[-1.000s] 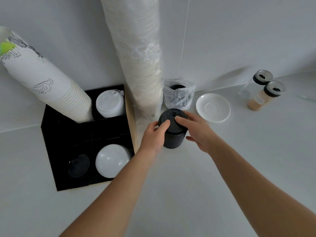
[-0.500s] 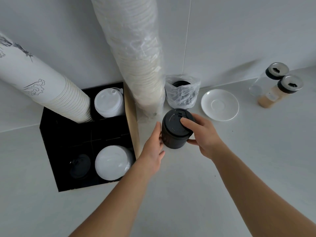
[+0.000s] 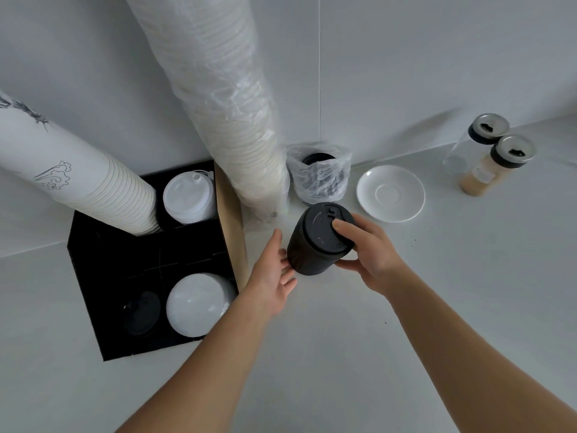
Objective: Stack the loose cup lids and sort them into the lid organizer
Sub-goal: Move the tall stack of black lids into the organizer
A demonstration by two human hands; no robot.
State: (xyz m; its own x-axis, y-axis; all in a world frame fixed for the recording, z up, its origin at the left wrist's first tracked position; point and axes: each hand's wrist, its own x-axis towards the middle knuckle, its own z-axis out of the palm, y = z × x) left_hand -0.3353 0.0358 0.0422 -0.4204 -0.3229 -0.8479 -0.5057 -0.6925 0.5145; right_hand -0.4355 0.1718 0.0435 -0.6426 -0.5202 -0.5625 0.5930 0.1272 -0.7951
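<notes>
My right hand (image 3: pixel 367 254) grips a tall stack of black cup lids (image 3: pixel 315 242), thumb under it and a finger on the top lid, tilted and lifted off the counter. My left hand (image 3: pixel 271 276) is open with its palm against the stack's lower left side. The black lid organizer (image 3: pixel 93 276) sits to the left. It holds white sip lids (image 3: pixel 187 198) at the back right, white dome lids (image 3: pixel 196 303) at the front right and black lids (image 3: pixel 142 310) at the front left.
A printed paper cup stack (image 3: pixel 78 176) leans out of the organizer's back left slot. A plastic-wrapped cup stack (image 3: pixel 231 114) rises beside it. Behind the hands is a plastic bag of black lids (image 3: pixel 318 176), then a white saucer (image 3: pixel 390 192) and two bottles (image 3: pixel 487 157).
The black lid stack has been lifted off the counter and tilted left. My left hand has slid from its top down to its side and opened.
</notes>
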